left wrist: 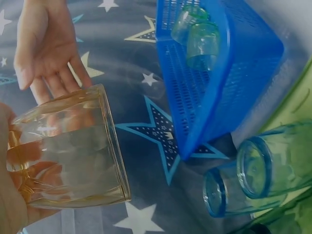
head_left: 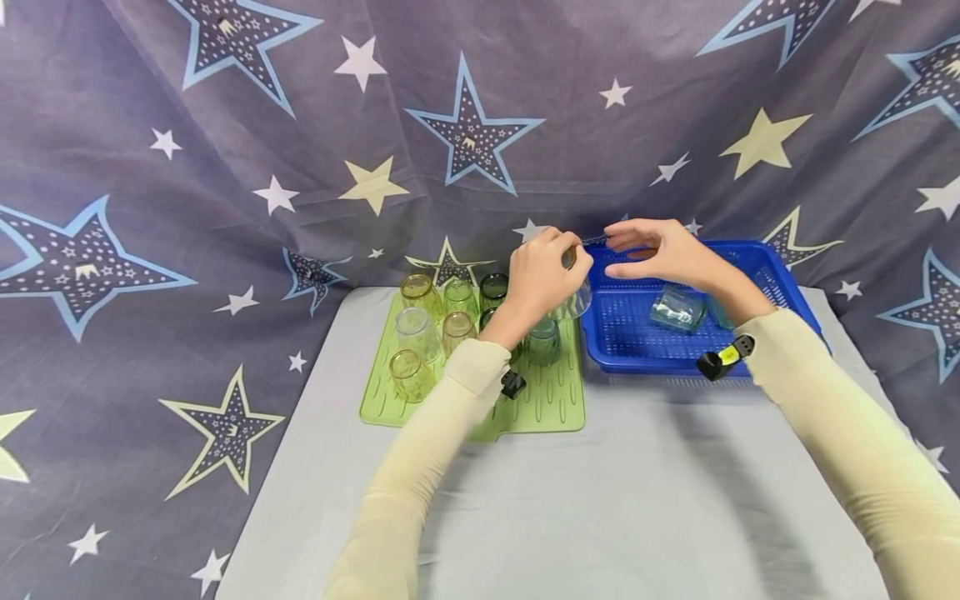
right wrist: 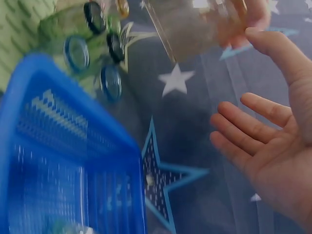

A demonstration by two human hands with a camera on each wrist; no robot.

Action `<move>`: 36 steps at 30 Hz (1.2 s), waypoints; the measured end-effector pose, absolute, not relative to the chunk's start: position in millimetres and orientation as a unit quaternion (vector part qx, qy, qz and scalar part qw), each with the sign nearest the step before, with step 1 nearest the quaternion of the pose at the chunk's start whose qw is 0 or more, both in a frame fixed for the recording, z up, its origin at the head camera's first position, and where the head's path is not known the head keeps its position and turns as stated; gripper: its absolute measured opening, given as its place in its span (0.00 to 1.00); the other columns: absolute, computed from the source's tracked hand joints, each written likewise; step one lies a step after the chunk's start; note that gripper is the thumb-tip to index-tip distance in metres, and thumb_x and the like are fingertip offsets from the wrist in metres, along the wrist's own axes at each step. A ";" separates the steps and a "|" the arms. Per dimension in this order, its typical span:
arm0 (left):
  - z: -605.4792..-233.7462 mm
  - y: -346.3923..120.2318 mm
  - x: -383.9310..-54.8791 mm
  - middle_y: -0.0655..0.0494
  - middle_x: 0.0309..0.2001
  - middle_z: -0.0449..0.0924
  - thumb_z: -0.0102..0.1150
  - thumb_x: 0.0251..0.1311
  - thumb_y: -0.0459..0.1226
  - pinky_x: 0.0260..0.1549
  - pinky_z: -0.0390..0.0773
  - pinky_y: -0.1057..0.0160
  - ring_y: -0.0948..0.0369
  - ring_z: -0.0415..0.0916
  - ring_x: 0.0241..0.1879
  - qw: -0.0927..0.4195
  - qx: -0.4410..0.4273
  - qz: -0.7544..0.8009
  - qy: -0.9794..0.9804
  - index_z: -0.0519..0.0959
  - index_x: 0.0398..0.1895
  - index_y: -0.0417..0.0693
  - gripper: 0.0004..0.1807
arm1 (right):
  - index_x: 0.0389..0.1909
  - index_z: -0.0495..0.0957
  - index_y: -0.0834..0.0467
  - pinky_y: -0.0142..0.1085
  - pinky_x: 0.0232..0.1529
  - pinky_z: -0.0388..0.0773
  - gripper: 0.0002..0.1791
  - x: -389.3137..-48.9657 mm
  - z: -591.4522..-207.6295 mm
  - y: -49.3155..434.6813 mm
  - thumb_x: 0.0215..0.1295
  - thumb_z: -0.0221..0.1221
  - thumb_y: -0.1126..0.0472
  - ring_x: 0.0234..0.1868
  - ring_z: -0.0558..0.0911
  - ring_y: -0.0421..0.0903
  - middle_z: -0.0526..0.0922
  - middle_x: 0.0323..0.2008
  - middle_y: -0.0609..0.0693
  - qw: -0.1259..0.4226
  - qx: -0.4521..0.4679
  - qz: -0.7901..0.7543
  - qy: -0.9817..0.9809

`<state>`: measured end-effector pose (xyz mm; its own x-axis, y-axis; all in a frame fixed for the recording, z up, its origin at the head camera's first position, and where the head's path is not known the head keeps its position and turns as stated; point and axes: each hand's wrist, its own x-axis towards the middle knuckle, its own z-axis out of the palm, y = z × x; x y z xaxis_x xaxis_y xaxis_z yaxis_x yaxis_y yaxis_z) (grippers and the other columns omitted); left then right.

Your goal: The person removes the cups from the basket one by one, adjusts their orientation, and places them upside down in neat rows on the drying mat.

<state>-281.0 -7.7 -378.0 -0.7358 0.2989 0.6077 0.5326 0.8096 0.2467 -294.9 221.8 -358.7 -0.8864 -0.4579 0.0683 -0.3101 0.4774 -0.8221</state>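
Observation:
My left hand (head_left: 542, 273) grips a clear amber-tinted glass (left wrist: 78, 151) by its base end, above the right side of the green drying mat (head_left: 555, 412). In the left wrist view the glass lies tilted sideways, its wide mouth pointing away from the fingers. My right hand (head_left: 663, 252) hovers over the back of the blue basket (head_left: 637, 365), with its fingers extended and nothing held. The right wrist view shows its palm and spread fingers (right wrist: 239, 124) apart from the glass. Below the left hand, a blue-tinted glass (head_left: 543, 343) stands on the mat.
Several glasses, among them a yellow one (head_left: 411, 375), a clear one (head_left: 417, 332) and a green one (head_left: 460, 297), stand upside down on the mat. A light-blue glass (head_left: 677, 308) lies in the basket, with another glass (head_left: 720, 312) partly behind the right wrist. A star-patterned curtain (head_left: 300, 125) hangs behind.

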 end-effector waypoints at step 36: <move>-421.2 -90.7 -281.0 0.55 0.29 0.83 0.54 0.59 0.41 0.28 0.79 0.56 0.57 0.79 0.26 0.251 -0.235 -0.217 -0.914 0.86 0.31 0.49 0.11 | 0.67 0.69 0.70 0.65 0.60 0.74 0.39 -328.6 -411.4 313.7 0.64 0.68 0.49 0.60 0.76 0.72 0.75 0.60 0.77 0.142 -0.113 -0.297 0.937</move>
